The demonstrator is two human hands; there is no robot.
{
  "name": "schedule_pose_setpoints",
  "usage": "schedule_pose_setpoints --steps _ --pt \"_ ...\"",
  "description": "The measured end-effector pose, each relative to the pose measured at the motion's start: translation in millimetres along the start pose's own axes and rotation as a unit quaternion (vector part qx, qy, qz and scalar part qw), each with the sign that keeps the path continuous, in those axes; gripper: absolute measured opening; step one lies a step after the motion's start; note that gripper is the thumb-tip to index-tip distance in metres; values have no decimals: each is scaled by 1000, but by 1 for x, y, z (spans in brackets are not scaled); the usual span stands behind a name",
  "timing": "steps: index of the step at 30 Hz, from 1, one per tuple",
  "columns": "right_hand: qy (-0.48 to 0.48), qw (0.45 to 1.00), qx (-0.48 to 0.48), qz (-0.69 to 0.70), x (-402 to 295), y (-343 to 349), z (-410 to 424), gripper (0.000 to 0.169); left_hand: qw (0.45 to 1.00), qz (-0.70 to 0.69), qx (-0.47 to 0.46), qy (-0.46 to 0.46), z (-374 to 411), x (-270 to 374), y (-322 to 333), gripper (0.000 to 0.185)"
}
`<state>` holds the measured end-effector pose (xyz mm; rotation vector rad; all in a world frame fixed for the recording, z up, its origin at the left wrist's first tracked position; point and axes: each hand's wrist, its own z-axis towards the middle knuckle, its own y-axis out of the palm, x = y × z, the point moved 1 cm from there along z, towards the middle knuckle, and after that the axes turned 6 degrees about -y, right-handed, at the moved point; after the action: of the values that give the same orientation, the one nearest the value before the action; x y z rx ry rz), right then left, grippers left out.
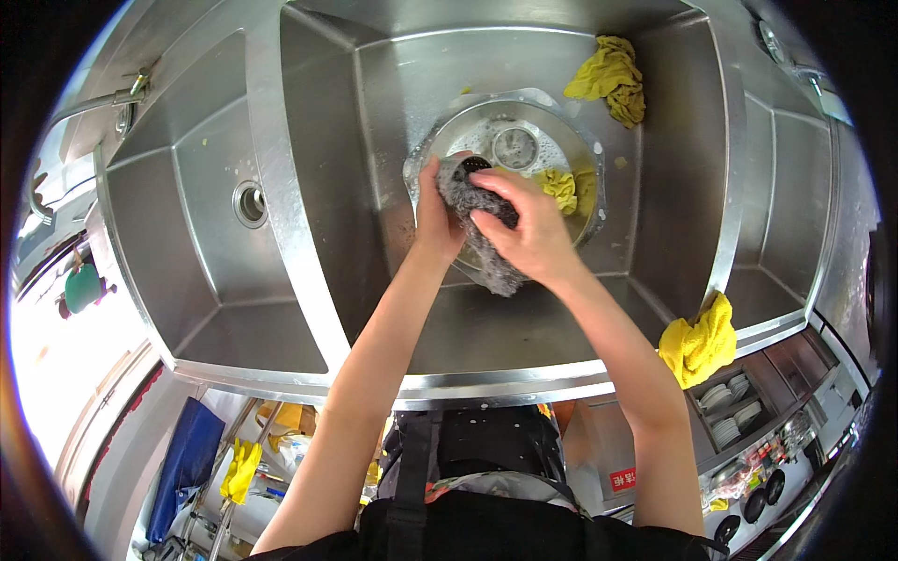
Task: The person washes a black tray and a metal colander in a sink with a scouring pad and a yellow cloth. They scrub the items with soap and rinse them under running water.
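My left hand (pixel 436 221) grips a small metal cylinder (pixel 449 168) with a dark, perforated opening, most of it covered by foam and my hands. My right hand (pixel 530 221) presses a soapy grey-black scouring cloth (pixel 484 200) onto that cylinder, and the cloth's loose end hangs down below. Both hands are over a round metal basin (pixel 588 151) standing in the middle sink (pixel 435 59). Suds, a round item (pixel 515 149) and a crumpled yellow cloth (pixel 558 189) are inside the basin.
A wet yellow cloth (pixel 610 77) lies in the sink's far right corner. Another yellow towel (pixel 700 342) drapes over the front edge at the right divider. Side sinks flank this one, the left with a drain (pixel 250 203) and faucet (pixel 105 105). Yellow gloves (pixel 242 466) hang below left.
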<state>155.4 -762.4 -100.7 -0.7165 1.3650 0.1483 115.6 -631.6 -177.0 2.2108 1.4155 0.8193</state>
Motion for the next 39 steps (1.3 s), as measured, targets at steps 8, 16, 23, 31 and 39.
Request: schedule_pose_setpoints --steps 8,16,23,31,39 --pt "-170 933 -180 -261 37 8 -5 16 988 121 79 -53 1 -11 2 31" --pt "291 915 -89 264 48 8 1 16 965 250 -2 83 14 -11 -4 27" --pt "223 949 -91 205 53 7 -7 16 953 290 -44 74 23 -9 -2 31" --pt "-115 943 -143 -279 61 12 -10 10 940 274 80 -187 24 4 6 44" --pt "406 756 22 513 69 -3 -11 23 944 268 -190 -23 4 11 4 58"
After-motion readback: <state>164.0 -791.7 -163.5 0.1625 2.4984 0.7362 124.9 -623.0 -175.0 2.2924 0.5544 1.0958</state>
